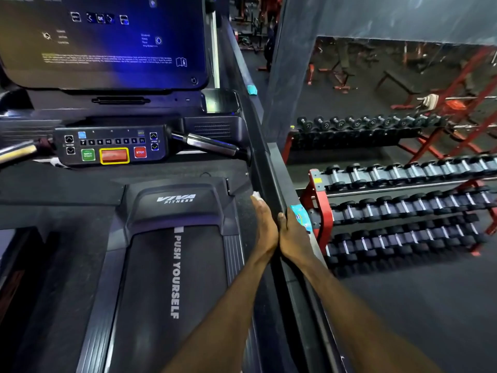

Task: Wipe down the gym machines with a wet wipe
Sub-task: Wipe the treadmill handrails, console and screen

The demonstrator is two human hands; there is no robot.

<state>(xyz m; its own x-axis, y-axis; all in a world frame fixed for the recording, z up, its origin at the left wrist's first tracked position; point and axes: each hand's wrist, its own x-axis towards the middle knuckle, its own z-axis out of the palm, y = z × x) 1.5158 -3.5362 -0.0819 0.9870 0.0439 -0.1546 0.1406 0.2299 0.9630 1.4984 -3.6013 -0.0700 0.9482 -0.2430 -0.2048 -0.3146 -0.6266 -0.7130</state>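
two bare forearms enter from the bottom of the frame and meet at centre. left hand lies flat against the inner face of the treadmill side rail, fingers straight and pressed together, with a white wet wipe showing at the fingertips, between them and the rail. right hand grips the rail from the outer side, thumb hooked over the top edge; its fingers curl round a light blue wipe packet (printed, text unreadable), held against the rail's outer face. the two hands touch along their inner edges.

left of the hands, lower centre of the frame, the treadmill belt carries the words "push yourself", with the motor cover marked "viva fitness" above it. control panel at centre left shows green, red and stop buttons. a metal grip bar projects from its right side. console screen fills the upper left, lit blue. a small teal item sits on the rail further up; i cannot tell what it is. right half of the frame: red dumbbell racks loaded with dumbbells.
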